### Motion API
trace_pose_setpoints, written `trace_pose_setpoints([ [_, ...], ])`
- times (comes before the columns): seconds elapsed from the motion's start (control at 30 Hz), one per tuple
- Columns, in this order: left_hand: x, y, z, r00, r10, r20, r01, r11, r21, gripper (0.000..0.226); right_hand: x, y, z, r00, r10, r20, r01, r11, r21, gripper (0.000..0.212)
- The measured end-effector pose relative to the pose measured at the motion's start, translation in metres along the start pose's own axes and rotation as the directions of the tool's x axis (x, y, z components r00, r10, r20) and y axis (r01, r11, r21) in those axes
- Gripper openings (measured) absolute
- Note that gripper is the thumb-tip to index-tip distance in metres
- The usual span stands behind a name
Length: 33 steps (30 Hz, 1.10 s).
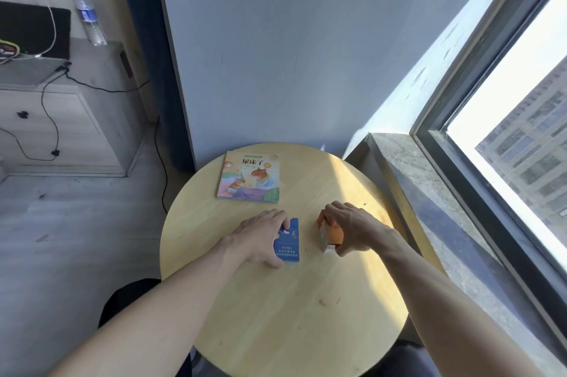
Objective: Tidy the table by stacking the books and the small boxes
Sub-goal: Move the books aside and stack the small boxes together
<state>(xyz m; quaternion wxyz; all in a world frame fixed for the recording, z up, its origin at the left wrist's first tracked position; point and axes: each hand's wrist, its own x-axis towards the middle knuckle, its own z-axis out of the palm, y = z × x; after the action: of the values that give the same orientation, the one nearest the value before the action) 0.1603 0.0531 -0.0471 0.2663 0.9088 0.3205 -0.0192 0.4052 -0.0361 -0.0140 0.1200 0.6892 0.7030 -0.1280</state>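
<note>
A small stack of thin picture books (249, 176) with a cartoon animal cover lies at the far left of the round wooden table (276, 315). A blue small box (289, 246) lies flat near the table's middle; my left hand (260, 237) rests over its left side, fingers and thumb gripping its edges. To the right, an orange small box (331, 237) stands tilted on the table with my right hand (349, 228) closed around it from above and from the right.
A grey wall (291, 54) rises just behind the table. A stone window sill (429, 192) and window run along the right. To the left stand a cabinet (61, 131) with cables, a laptop and a water bottle (90, 19).
</note>
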Motion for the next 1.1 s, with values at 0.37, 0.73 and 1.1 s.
trace_pose_setpoints([
  [0.37,0.014,0.006,0.004,1.000,0.028,0.010,-0.028,1.000,-0.014,0.072,0.004,-0.030,0.013,0.994,-0.072,-0.085,0.080,0.993,0.088,0.068],
  [0.73,0.012,0.008,0.008,0.999,0.033,0.025,-0.033,0.999,-0.012,0.073,0.003,-0.030,0.014,0.994,-0.076,-0.079,0.083,0.992,0.091,0.072],
  [1.1,-0.009,0.006,0.018,0.917,-0.341,-0.208,0.246,0.892,-0.380,0.049,-0.001,-0.031,0.013,0.992,-0.080,-0.094,0.090,0.991,0.100,0.074],
])
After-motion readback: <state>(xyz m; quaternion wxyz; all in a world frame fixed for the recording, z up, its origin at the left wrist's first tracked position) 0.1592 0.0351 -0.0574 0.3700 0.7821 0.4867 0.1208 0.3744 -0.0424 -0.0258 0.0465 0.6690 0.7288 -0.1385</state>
